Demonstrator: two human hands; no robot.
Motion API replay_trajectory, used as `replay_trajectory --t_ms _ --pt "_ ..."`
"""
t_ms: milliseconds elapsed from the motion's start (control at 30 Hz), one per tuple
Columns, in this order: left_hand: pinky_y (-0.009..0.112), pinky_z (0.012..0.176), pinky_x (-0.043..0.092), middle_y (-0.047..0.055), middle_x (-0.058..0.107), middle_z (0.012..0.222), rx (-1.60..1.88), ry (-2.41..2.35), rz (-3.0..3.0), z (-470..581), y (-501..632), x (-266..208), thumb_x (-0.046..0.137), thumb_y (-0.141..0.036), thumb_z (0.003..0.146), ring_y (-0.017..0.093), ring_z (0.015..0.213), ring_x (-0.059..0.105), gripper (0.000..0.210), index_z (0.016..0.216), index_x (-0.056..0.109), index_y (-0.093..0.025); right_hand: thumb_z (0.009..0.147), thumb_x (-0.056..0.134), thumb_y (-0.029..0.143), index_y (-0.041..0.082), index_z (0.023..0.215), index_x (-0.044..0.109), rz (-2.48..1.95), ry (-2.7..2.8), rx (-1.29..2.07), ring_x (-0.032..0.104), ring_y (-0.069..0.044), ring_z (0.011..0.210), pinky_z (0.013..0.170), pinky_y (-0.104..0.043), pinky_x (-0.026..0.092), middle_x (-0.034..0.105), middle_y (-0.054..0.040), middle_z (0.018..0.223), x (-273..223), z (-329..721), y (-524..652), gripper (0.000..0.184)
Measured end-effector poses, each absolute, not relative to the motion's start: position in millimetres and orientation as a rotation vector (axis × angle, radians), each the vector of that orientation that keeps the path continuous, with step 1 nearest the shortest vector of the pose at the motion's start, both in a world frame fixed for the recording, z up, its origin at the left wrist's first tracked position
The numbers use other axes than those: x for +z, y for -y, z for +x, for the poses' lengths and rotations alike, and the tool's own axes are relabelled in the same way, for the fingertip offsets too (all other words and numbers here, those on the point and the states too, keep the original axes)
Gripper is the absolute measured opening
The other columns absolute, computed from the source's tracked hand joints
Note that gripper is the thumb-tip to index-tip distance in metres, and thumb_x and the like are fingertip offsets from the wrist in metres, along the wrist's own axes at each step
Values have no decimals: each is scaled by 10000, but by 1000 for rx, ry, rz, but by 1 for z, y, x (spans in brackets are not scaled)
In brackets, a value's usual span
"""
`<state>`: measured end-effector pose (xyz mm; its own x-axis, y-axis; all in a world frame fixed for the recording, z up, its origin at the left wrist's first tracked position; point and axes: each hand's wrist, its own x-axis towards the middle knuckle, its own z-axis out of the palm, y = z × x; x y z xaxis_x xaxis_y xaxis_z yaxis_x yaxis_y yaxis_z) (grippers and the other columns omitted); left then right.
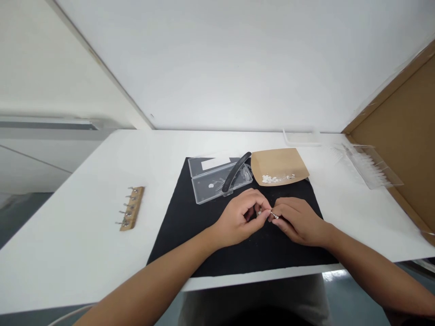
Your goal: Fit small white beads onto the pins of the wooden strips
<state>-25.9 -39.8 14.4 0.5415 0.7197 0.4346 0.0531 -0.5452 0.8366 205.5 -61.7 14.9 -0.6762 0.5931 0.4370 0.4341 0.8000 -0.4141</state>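
Over the black mat, my two hands meet fingertip to fingertip. My left hand is closed in a pinch, thumb against forefinger, at one end of a small silver-and-white piece. From the other side my right hand grips the same piece, its fingers curled. The piece is too small to name by kind. A bit of white shows inside the curl of my left fingers. Just beyond the hands lies a cardboard tray with many tiny white pieces along its near edge.
A clear hinged plastic case lies open at the mat's back, a black curved handle across it. Left stands a wooden strip with several metal pieces. Right are a clear tray of thin clear pieces and a cardboard wall.
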Motion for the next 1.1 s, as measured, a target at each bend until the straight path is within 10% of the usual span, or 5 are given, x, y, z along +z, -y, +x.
replay_trajectory --t_ms 867,1100 --pt "143 485 471 59 684 847 1178 -623 1943 -25 35 0 673 -179 974 112 687 635 78 997 746 -164 1121 455 264 185 924 628 -841 2483 -147 458 -165 661 631 -323 293 596 -9 757 14 209 53 273" --pt "111 448 450 56 683 832 1152 -651 1931 -25 38 7 679 -178 964 99 668 634 74 972 748 -154 1127 406 272 189 970 602 -869 2405 190 510 -151 673 665 -289 347 634 -6 802 12 206 60 264"
